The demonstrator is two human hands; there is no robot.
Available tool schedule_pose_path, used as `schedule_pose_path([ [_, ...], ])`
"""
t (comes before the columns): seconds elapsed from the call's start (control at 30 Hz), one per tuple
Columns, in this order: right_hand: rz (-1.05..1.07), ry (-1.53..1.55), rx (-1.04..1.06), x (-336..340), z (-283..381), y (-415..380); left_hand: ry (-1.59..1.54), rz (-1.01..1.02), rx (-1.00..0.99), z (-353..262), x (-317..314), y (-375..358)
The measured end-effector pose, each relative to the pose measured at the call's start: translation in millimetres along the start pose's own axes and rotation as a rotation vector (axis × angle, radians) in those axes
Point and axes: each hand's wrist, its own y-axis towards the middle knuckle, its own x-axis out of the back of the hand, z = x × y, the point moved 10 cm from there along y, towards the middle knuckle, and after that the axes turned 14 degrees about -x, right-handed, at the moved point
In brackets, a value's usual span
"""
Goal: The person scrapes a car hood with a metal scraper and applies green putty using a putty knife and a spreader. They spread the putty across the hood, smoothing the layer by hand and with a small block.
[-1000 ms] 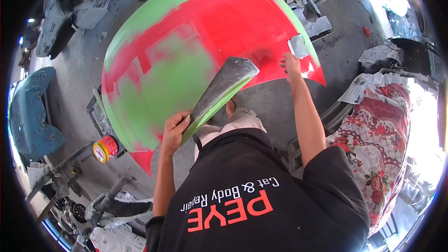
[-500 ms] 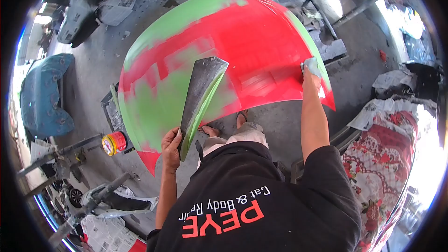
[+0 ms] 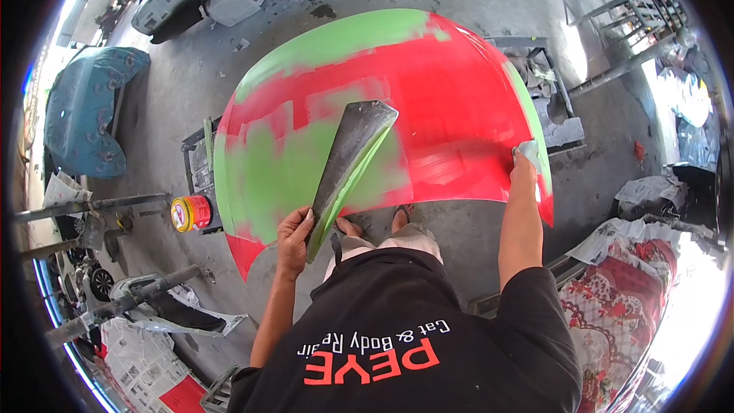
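A large car hood [image 3: 459, 115], red with broad green patches, lies in front of me with its outer side up. My left hand [image 3: 293, 245] is closed on the lower end of a long, tapering panel [image 3: 350, 157], dark on its face with a green edge. The panel slants up over the hood's near side. At the hood's right edge, my right hand [image 3: 524, 170] presses a pale grey-blue cloth [image 3: 531, 151] against the surface. Its fingers are partly hidden by the wrist and the cloth.
A red and yellow can [image 3: 191, 214] stands left of the hood on its support frame. Metal bars [image 3: 126, 302] jut in from the lower left. A blue cloth-covered part [image 3: 92, 115] sits at far left, and a flowered red and white cover [image 3: 612, 313] lies at lower right.
My view has tilted, so the hood and both hands sit lower or further right in it. The right hand and cloth have shifted slightly toward the hood's right edge. The left hand still holds the panel.
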Motion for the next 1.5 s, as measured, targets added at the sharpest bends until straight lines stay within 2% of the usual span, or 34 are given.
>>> schedule_pose_path([
  [0.03, 0.008, -0.003, 0.006, -3, 0, 13, -0.001, -0.008, -0.007, -1, 1, 1],
  [0.1, 0.22, -0.107, 0.101, -26, 7, 32, -0.015, -0.021, -0.014, 0, 4, 1],
  [0.13, 0.225, -0.11, 0.109, -22, 6, 27, -0.019, -0.029, -0.02, 1, 6, 2],
  [0.23, 0.184, -0.314, 0.209, -18, 18, 5, -0.021, -0.033, -0.031, 0, 9, 1],
  [0.3, -0.126, -0.316, 0.023, 10, 6, -1, -0.036, -0.047, -0.018, -1, 9, 2],
  [0.33, -0.121, -0.32, 0.028, 5, 4, 4, -0.035, -0.054, -0.022, -2, 11, 2],
  [0.5, 0.223, 0.489, 0.636, 6, 23, 36, -0.071, -0.061, -0.045, -2, 13, 5],
  [0.53, 0.226, 0.482, 0.644, 17, 22, 23, -0.077, -0.07, -0.044, -4, 14, 6],
  [0.6, 0.509, 0.461, 0.985, 33, 37, -46, -0.11, -0.065, -0.04, -7, 12, 7],
  [0.63, 0.509, 0.459, 0.986, 48, 38, -80, -0.112, -0.067, -0.039, -6, 13, 9],
  [0.7, 0.62, 0.127, 1.217, 59, 38, -193, -0.065, -0.102, -0.068, -7, 18, 11],
  [0.77, 0.948, 0.028, 1.121, 56, 30, -270, -0.062, -0.072, -0.073, -8, 17, 14],
  [0.83, 0.917, -0.178, 1.207, 59, 27, -333, -0.061, -0.04, -0.081, -12, 11, 17],
  [0.9, 0.777, -0.316, 1.63, 64, 26, -403, -0.031, -0.004, -0.114, -25, 4, 17],
  [0.93, 0.768, -0.314, 1.628, 58, 27, -416, -0.033, 0.004, -0.112, -27, 2, 17],
  [1.0, 0.709, -0.315, 1.907, 54, 18, -458, 0.085, 0.029, -0.153, -35, 2, 17],
  [1.13, 0.695, -0.366, 1.937, 31, 13, -487, 0.225, 0.077, -0.249, -57, -3, 11],
  [1.23, 0.731, -0.449, 1.848, 14, 11, -485, 0.274, 0.101, -0.284, -65, -4, 5],
  [1.3, 0.863, -0.475, 1.802, 1, 2, -479, 0.494, 0.152, -0.485, -75, -3, 4],
  [1.33, 0.866, -0.48, 1.804, 0, -3, -479, 0.492, 0.148, -0.482, -86, -8, 2],
  [1.4, 0.883, -0.496, 1.805, -2, -16, -481, 0.321, 0.132, -0.259, -90, -16, -1],
  [1.5, 0.918, -0.442, 1.757, -4, -36, -477, 0.36, 0.119, -0.356, -104, -25, 4],
])
